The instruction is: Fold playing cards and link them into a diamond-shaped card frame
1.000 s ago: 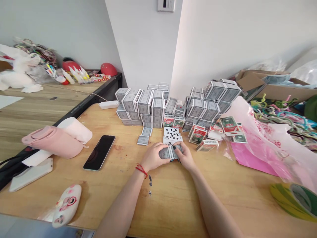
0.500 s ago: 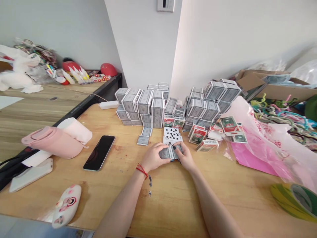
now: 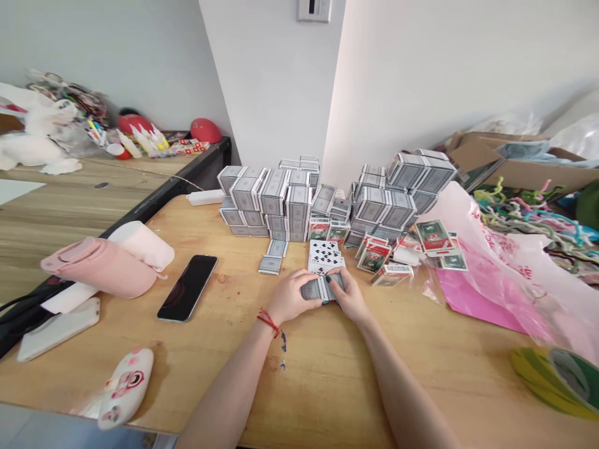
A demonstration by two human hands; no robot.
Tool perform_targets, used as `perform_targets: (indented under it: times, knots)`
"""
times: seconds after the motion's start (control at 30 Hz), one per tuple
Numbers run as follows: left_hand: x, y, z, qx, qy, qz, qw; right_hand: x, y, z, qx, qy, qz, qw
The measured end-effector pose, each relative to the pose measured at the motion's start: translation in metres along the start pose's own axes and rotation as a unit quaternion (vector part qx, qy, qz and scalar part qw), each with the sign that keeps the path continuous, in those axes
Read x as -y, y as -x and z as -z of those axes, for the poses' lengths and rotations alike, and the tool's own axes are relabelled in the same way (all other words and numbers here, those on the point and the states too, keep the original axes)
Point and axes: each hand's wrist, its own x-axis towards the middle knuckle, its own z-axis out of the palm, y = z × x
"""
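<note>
Grey-backed playing cards (image 3: 311, 289) lie face down between my two hands near the middle of the table. My left hand (image 3: 294, 293) is closed around their left side, a red string on its wrist. My right hand (image 3: 347, 293) grips the right side, its dark-nailed thumb on top of the backs. Just beyond the fingers, face-up spade cards (image 3: 324, 252) lie on the table. Left of these are a few face-down cards (image 3: 271, 264). Fingers hide part of the held cards.
Stacked card decks (image 3: 271, 196) stand at the back, with more stacks (image 3: 384, 206) to their right. Red and green card boxes (image 3: 375, 254) lie in front of these. A phone (image 3: 188, 288), a pink roll (image 3: 100, 268), a pink plastic bag (image 3: 491, 280) and yellow-green tape (image 3: 552, 377) surround the work area.
My right thumb has shifted slightly on the card backs. Otherwise both hands and the cards stay in nearly the same place.
</note>
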Motion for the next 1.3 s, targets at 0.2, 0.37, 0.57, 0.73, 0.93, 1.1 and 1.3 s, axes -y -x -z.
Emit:
perform_targets:
  times: [0.2,0.37,0.57,0.73,0.93,1.1,1.3]
  knots:
    - [-0.001,0.000,0.000,0.003,0.011,0.000,1.000,0.000,0.001,0.000,0.003,-0.002,-0.006,1.000]
    - [0.000,0.001,0.000,0.003,0.017,0.006,1.000,0.002,0.001,0.000,0.002,0.004,-0.008,1.000]
    - [0.000,0.001,0.000,-0.001,0.024,0.005,1.000,0.002,0.001,-0.001,-0.006,0.001,-0.001,1.000]
    - [-0.002,0.000,0.000,-0.016,0.009,-0.006,1.000,0.006,0.002,-0.001,0.005,-0.052,-0.043,0.998]
    - [0.001,-0.001,0.002,-0.049,-0.013,-0.031,0.998,0.012,0.001,-0.001,0.051,-0.216,-0.101,0.970]
    - [0.018,-0.003,0.014,-0.164,-0.043,-0.006,0.986,0.008,-0.002,-0.001,0.043,-0.302,-0.106,0.947]
    - [0.046,0.000,0.026,-0.293,-0.206,0.162,0.919,0.005,-0.004,-0.002,0.022,-0.310,-0.122,0.943]
